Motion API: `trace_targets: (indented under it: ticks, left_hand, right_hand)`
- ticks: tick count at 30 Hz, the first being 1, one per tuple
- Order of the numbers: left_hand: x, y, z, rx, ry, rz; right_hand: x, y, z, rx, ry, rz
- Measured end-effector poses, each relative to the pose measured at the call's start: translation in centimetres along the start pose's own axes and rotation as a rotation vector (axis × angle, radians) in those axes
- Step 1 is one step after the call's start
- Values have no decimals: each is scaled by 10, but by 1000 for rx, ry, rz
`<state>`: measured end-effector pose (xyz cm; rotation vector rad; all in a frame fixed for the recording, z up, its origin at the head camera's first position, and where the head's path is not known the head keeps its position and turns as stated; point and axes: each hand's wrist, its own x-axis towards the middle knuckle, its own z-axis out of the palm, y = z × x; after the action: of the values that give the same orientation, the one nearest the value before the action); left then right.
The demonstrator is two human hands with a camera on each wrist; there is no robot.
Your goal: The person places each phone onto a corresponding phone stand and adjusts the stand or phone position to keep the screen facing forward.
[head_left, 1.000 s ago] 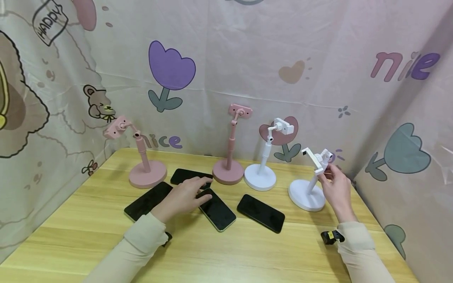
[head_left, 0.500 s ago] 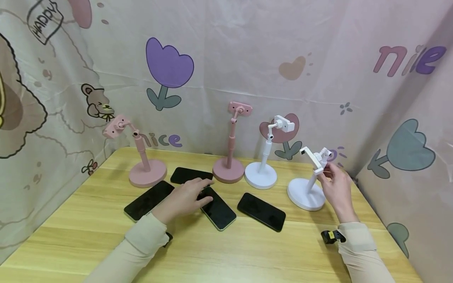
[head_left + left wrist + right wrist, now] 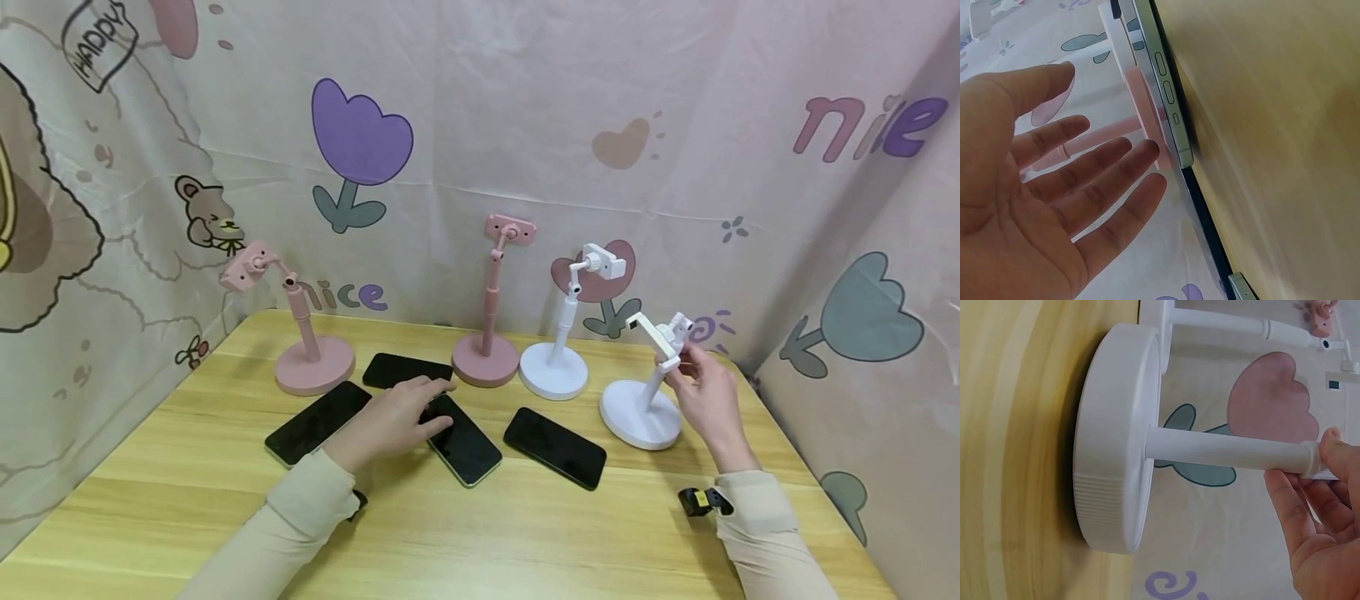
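The right hand (image 3: 708, 398) pinches the upper pole of the near white stand (image 3: 647, 392), just below its clamp head; this grip high on the pole appears chosen to tilt or steady the head while the round base stays on the desk (image 3: 480, 533). The left hand (image 3: 390, 417) is spread, fingers straight, resting on the green-edged phone (image 3: 463, 450), probably to keep it from sliding. Beside that grip lie three more phones: one outward (image 3: 315, 422), one beyond the fingertips (image 3: 405, 369), one toward the right hand (image 3: 555, 447). A second white stand (image 3: 558, 350) and two pink stands (image 3: 491, 333) (image 3: 303, 350) stand behind, crowding the space beyond both grips
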<state>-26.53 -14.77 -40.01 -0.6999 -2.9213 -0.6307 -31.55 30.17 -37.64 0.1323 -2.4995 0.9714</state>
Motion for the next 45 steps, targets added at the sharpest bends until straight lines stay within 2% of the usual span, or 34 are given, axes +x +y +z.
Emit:
trace_targets:
  ticks: [12,21,28,36,41,45]
  left_hand:
    - [-1,0,1,-22,-10,-6]
    - [0,2,4,-9,-12,21]
    - [0,3,3,-25,-31,40]
    - [-1,4,3,-82,-85,78]
    - [0,9,2,-85,-107,62]
    - [1,16,1,-72,-108,83]
  right_hand:
    - [-4,-16,-1,27,-28,-13]
    - [-7,-21,-2,18,-41,-23]
    - [-7,-30,-4,19,-66,-33]
    - [-11,-42,-4,72,-107,-39]
    - [-12,-47,-5,92,-113,-49]
    - [-14,-51,-7,97,-121,-61]
